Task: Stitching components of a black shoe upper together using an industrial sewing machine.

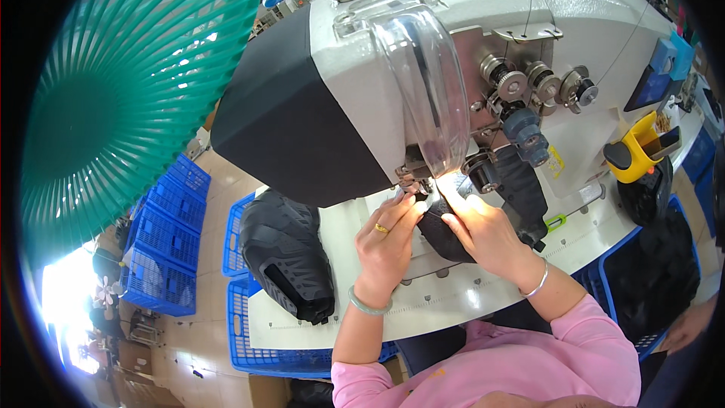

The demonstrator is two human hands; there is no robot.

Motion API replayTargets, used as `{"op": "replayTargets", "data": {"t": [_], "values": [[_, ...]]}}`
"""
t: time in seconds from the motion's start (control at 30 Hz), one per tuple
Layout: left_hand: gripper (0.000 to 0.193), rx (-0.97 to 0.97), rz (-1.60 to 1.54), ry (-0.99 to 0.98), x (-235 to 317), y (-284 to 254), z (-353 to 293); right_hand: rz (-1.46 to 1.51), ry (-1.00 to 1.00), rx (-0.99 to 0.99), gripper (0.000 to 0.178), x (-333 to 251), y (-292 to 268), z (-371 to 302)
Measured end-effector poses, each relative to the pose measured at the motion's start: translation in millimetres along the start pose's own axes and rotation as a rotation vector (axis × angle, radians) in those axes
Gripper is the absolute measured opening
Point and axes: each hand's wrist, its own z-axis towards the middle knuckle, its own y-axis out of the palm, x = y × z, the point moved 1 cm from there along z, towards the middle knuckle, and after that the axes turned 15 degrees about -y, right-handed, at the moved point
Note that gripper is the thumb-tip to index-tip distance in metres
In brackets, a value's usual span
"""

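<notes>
The left hand has its fingers drawn narrow and seems to pinch the left edge of a black shoe upper; the right hand holds the upper's other side, thumb and index finger reaching forward, remaining fingers hidden. The piece lies between the 2 hands, its far edge at the presser foot of a white sewing machine. The step in hand looks like guiding the edge for stitching; glare hides the needle's exact position. The next move would call for a steady, even feed and a small turn along the curve, fingertips clear of the foot.

Farther out on the white table, a 2nd black upper lies left of the hands, and green thread snips lie to the right. Beyond are blue crates and a green fan.
</notes>
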Motion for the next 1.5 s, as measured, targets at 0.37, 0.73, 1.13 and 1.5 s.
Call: {"op": "replayTargets", "data": {"t": [0.37, 0.73, 1.13, 1.5], "values": [[0.021, -0.046, -0.162, -0.265, -4, -1, 4, -0.113, -0.004, -0.032, 0.038, 6, -8, -1], [0.02, 0.011, -0.04, -0.045, 1, -1, 4, -0.149, -0.016, -0.063, 0.034, 3, -7, 1], [0.024, 0.006, -0.002, 0.028, 1, -2, 8, -0.165, -0.019, -0.089, 0.024, 1, -11, 10], [0.02, -0.005, -0.024, -0.034, 0, -1, 9, -0.075, -0.042, -0.142, 0.025, 9, -24, 21]]}}
